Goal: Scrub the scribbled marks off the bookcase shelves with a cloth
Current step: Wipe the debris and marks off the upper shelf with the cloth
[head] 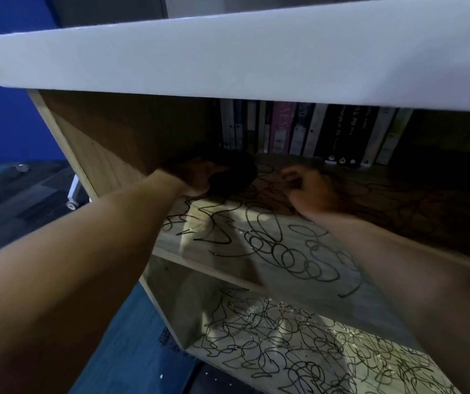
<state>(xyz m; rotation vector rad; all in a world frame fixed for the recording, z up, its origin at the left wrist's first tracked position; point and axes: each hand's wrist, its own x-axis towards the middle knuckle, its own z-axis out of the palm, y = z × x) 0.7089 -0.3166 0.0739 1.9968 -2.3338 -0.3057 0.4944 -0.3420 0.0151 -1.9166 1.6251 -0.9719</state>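
Nearest: lower light-wood shelf point(327, 362) lying covered in black looping scribbled marks point(270, 345). Above it, middle light-wood shelf point(188, 251) carrying more black scribbles point(282, 254) running back into shadow. Left hand point(199, 177) reaching deep along shelf, grip clenching dark bunched cloth point(233, 174) pressing against marked surface. Right hand point(310, 191) resting just beside it on shelf, fingers loosely curled, grasping nothing (blurred). Farthest: row of upright books point(307, 132) standing at back, under white top panel point(242, 58).

The picture is looking dim and blurry; light is falling on the shelf point(256, 251) fronts, the back staying dark.
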